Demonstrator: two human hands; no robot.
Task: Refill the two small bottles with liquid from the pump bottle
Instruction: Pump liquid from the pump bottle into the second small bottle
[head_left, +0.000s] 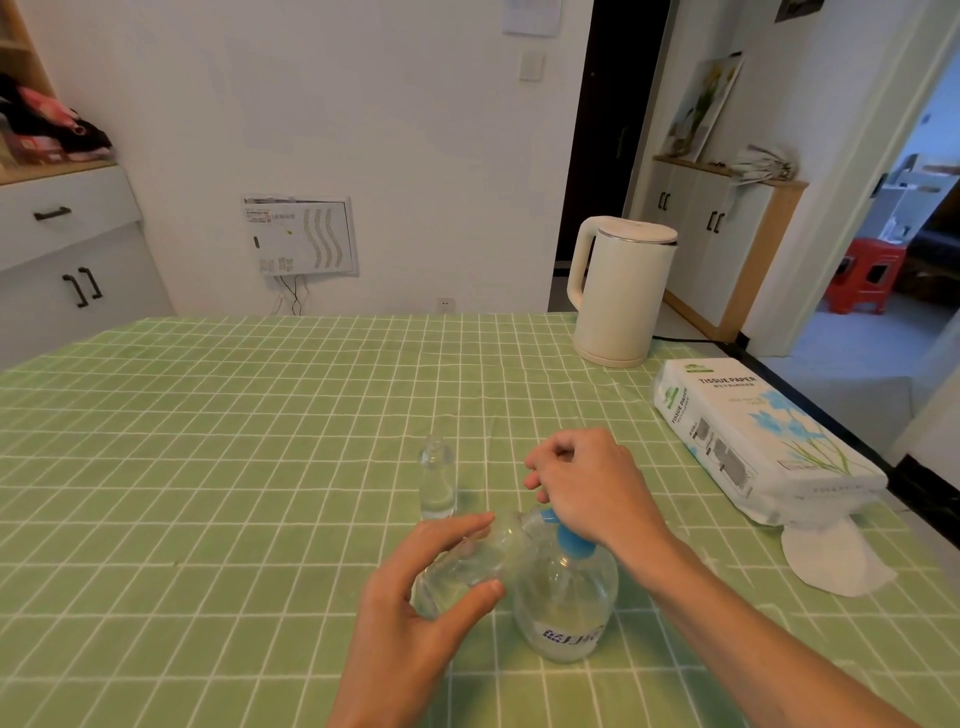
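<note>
Standing on the green checked tablecloth (208, 415), the clear pump bottle (566, 597) has a blue pump head and a label low on its side; how full it is cannot be read. Touching its upper left side, a tilted small bottle (467, 561) points its neck at the pump's spout. Beyond and left of the pump bottle, well apart, an upright small bottle (438, 483) stands uncapped, clear throughout.

Far behind the pump bottle to the right sits a cream kettle (618, 291); nearer on that side lie a tissue pack (753, 431) and a loose tissue (831, 561). A white wall (363, 130) backs the table.

The left hand (431, 597) grips the tilted small bottle between thumb and spread fingers. The right hand (587, 488) rests on the pump head, fingers curled over it.
</note>
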